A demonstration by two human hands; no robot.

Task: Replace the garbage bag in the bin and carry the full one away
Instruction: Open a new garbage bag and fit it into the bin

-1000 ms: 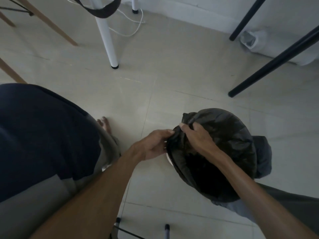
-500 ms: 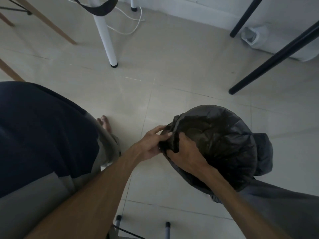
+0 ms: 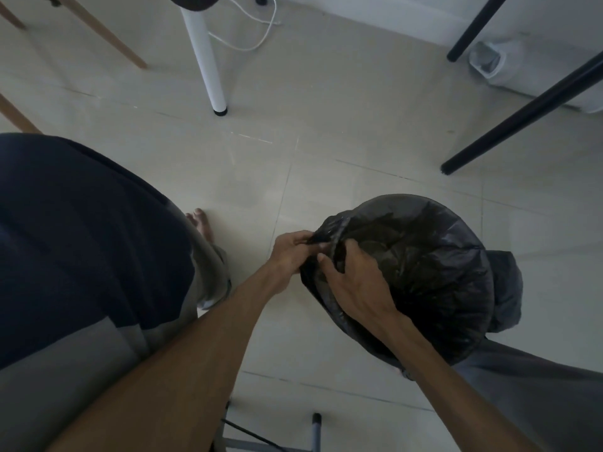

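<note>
A black garbage bag (image 3: 424,262) is stretched over a round bin on the tiled floor at lower right; the bin itself is hidden under the plastic. My left hand (image 3: 290,252) pinches a bunched fold of the bag's edge at the bin's left rim. My right hand (image 3: 352,282) lies just inside that rim, fingers curled round the same fold of plastic. A second dark bag (image 3: 504,288) sits on the floor against the bin's right side.
A white table leg (image 3: 205,60) with a white cable (image 3: 257,37) stands at the back. Black slanted legs (image 3: 522,115) cross the upper right, wooden legs (image 3: 107,37) the upper left. A white bin (image 3: 489,63) lies by the wall. My bare foot (image 3: 202,223) is left of the bin.
My right hand slid from the rim's top edge down inside the bag's left side, and both hands gathered the plastic there. The bag's far side now sits smoother over the rim.
</note>
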